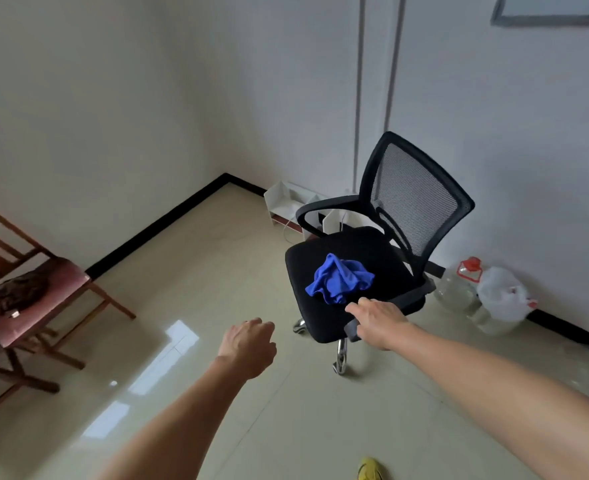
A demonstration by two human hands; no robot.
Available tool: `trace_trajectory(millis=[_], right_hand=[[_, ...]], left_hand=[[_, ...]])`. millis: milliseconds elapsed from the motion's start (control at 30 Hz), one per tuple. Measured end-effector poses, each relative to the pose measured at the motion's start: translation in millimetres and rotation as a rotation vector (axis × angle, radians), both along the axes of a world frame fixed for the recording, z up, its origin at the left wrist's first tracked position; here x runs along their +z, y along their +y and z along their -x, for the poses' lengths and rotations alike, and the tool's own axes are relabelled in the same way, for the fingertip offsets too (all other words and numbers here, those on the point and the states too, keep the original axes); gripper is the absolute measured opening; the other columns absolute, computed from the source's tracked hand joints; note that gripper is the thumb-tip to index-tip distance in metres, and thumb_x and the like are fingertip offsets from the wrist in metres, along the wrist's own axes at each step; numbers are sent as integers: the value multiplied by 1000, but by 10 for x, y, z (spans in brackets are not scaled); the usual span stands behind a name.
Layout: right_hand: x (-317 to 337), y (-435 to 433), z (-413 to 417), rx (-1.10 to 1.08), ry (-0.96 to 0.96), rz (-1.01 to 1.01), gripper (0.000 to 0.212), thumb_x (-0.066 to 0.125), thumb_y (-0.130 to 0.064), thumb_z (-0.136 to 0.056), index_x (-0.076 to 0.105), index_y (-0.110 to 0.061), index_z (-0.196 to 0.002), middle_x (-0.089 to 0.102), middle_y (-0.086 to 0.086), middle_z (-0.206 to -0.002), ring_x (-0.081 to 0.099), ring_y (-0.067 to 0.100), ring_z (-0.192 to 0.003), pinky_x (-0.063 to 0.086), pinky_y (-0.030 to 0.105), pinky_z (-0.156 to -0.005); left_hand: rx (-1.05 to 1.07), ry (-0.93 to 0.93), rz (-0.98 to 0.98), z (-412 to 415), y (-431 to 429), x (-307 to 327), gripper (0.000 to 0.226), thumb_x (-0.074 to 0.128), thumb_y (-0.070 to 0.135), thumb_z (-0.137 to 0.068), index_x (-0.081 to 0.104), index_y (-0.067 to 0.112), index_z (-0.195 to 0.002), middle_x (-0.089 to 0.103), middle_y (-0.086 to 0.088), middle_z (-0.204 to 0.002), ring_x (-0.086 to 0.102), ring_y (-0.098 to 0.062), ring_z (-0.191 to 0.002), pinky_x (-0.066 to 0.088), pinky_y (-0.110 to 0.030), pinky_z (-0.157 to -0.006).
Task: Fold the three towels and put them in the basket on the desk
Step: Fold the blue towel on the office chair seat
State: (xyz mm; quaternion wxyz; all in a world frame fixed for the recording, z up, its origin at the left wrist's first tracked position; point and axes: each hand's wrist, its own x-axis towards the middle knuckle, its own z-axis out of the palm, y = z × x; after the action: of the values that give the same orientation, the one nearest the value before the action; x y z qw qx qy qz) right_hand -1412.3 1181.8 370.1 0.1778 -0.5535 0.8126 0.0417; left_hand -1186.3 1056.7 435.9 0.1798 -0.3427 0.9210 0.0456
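Observation:
A crumpled blue towel [338, 278] lies on the seat of a black office chair [324, 327] in the middle right of the view. My right hand [378, 320] is stretched out over the seat's front edge, just below the towel, palm down, fingers apart, holding nothing. My left hand [248, 344] hangs in the air to the left of the chair, fingers loosely curled, nothing in it. No basket, desk or other towel is in sight.
A wooden chair with a red cushion [44, 296] stands at the left, a dark patterned item on it. White shelf boxes [286, 202] sit by the wall behind the office chair. A water jug [459, 285] and white plastic bag [504, 296] stand at the right wall. Tiled floor lies between.

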Motion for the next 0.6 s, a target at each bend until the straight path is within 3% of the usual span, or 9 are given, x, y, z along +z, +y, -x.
trace_trajectory(millis=[200, 267, 367, 600], right_hand=[[-131, -1008, 422, -14, -15, -34, 38, 41, -14, -93, 47, -22, -130, 52, 5, -121, 56, 27, -108, 39, 35, -78], [-273, -1263, 531, -35, -23, -54, 35, 42, -17, -94, 50, -23, -127, 53, 4, -121, 57, 26, -107, 45, 36, -79], [-509, -1689, 745, -129, -50, -88, 35, 44, -19, -94, 51, -24, -127, 54, 3, -123, 57, 25, -108, 49, 39, -83], [-942, -2378, 954, -472, -90, -156, 37, 46, -20, -96, 50, -19, -133, 54, 5, -130, 57, 24, -114, 40, 30, -78]], left_hand=[[-5, -59, -58, 283, -947, -231, 33, 42, 34, -96, 55, 17, -122, 58, -2, -121, 58, -26, -108, 44, -34, -84], [-36, -75, -75, 421, -1293, -308, 33, 43, 34, -97, 54, 17, -122, 58, -2, -121, 59, -25, -107, 46, -34, -84], [-117, -82, -97, 733, -1949, -529, 33, 42, 33, -97, 54, 17, -123, 58, -3, -121, 59, -25, -107, 47, -35, -85], [-410, -149, -144, 1354, -3380, -808, 34, 41, 36, -97, 53, 20, -125, 58, -1, -123, 58, -23, -111, 45, -34, -91]])
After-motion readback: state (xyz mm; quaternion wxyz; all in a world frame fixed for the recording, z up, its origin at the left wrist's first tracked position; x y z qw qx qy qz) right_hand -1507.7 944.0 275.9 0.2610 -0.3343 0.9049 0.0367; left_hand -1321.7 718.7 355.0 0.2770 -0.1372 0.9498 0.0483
